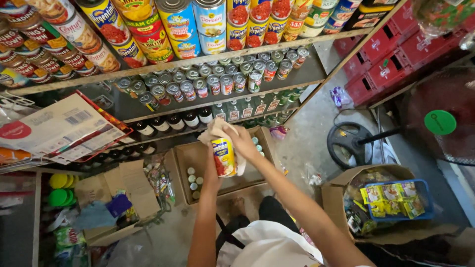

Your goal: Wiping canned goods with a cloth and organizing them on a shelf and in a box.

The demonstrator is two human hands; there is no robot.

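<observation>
Can [223, 157] upright at frame centre, long axis vertical. Left hand [212, 170] grips it from 7 o'clock, fingers mostly hidden behind. Right hand [241, 141], closed on a cloth [216, 129], presses it on the can's top from 1 o'clock. Open box [198, 153] lies directly beneath; shelf [208, 96] of cans at 12 o'clock.

View: single head-worn camera; no second view shares the scene.
Position: above the person's own arms, close to the wooden shelves of tins [208, 59].
Direction: steeply downward and forward, toward the grey concrete floor [307, 143].
Nearness: top-shelf tins fill the upper edge at close range; the open brown cardboard box [198, 153] on the floor lies farther below.
Frame centre: both hands, raised before the shelves.
Right margin: red plastic crates [391, 54].
</observation>
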